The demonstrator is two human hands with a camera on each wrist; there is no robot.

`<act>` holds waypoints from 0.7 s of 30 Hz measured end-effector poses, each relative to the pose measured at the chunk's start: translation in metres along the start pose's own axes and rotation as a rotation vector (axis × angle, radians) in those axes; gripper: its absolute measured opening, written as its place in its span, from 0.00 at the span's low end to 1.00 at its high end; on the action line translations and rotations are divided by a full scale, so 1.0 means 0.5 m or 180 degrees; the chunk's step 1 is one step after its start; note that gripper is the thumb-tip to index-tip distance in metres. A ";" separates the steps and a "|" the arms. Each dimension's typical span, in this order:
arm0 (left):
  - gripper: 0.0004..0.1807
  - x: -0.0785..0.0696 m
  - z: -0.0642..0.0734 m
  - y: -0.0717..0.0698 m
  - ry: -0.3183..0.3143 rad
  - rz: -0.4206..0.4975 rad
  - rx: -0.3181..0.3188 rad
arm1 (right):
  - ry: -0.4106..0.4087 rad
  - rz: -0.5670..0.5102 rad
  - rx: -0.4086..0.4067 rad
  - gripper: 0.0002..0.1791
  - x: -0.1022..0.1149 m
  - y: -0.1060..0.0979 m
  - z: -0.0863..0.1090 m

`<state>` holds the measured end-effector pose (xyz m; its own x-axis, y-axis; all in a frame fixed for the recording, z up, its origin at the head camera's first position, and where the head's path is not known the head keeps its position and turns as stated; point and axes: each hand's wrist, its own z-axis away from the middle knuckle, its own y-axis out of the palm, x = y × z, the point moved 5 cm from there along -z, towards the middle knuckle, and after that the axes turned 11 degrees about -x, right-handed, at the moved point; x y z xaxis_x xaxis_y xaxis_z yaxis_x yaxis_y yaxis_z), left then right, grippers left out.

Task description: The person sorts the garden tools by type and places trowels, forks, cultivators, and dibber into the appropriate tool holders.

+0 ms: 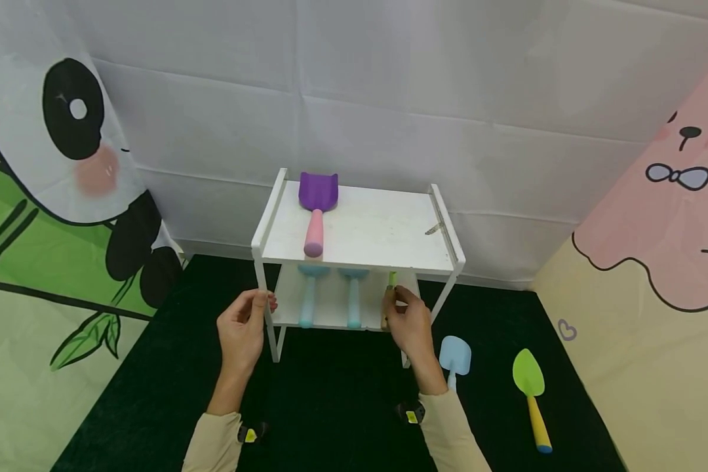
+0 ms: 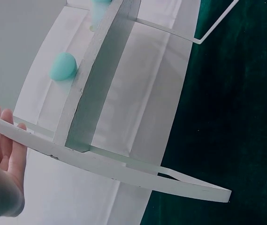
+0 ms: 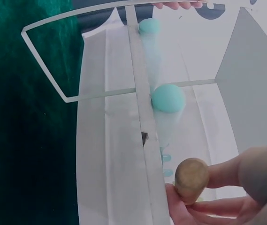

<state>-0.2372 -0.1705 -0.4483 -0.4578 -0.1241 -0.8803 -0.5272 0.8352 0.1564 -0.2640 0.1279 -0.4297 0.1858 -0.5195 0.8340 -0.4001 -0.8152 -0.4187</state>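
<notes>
Right of the head view's centre, the right hand is pinching a brown-handled trowel at a white rack's lower shelf; left of centre, the left hand is gripping the rack's leg.

Soft, even light leaves faint shadows; wrist views bow the white frame.
</notes>
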 end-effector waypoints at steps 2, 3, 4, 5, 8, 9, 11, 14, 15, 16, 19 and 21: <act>0.12 -0.001 0.001 0.000 0.0008 0.0005 -0.0004 | 0.0022 0.0030 0.0025 0.20 0.002 0.000 -0.002; 0.12 -0.001 0.001 0.000 0.0010 0.0008 -0.0007 | 0.0045 0.0036 0.0045 0.20 0.002 0.001 -0.004; 0.12 -0.001 0.001 0.001 0.0017 -0.0004 -0.0008 | 0.0051 0.0045 0.0064 0.20 0.003 0.001 -0.004; 0.12 -0.001 0.001 0.001 0.0015 -0.0009 -0.0007 | 0.0037 0.0048 0.0086 0.19 0.005 0.001 -0.006; 0.12 0.000 0.001 0.001 -0.0016 -0.0019 -0.0006 | 0.0039 0.0074 0.0149 0.18 0.009 -0.001 -0.009; 0.12 0.000 0.001 0.001 -0.0024 -0.0028 -0.0005 | 0.0030 0.0091 0.0170 0.18 0.010 -0.001 -0.010; 0.12 0.001 0.000 0.000 -0.0033 -0.0017 -0.0001 | 0.0018 0.0126 0.0204 0.17 0.013 -0.002 -0.012; 0.12 0.001 0.000 0.000 -0.0005 0.0000 -0.0002 | 0.0023 0.0180 0.0249 0.17 0.017 -0.002 -0.015; 0.12 0.001 0.000 -0.001 0.0015 -0.0004 0.0004 | 0.0020 0.0200 0.0252 0.17 0.019 -0.003 -0.016; 0.12 0.000 0.001 0.000 0.0030 0.0010 0.0010 | 0.0007 0.0221 0.0254 0.17 0.021 -0.002 -0.016; 0.11 0.000 0.001 0.000 0.0029 0.0027 0.0011 | -0.0002 0.0300 0.0221 0.17 0.025 -0.002 -0.018; 0.11 0.001 0.001 0.001 0.0003 0.0036 0.0008 | -0.0041 0.0369 0.0178 0.17 0.026 -0.001 -0.019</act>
<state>-0.2372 -0.1702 -0.4489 -0.4644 -0.1151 -0.8781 -0.5202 0.8379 0.1653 -0.2702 0.1239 -0.4152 0.1527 -0.6141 0.7743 -0.3689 -0.7623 -0.5318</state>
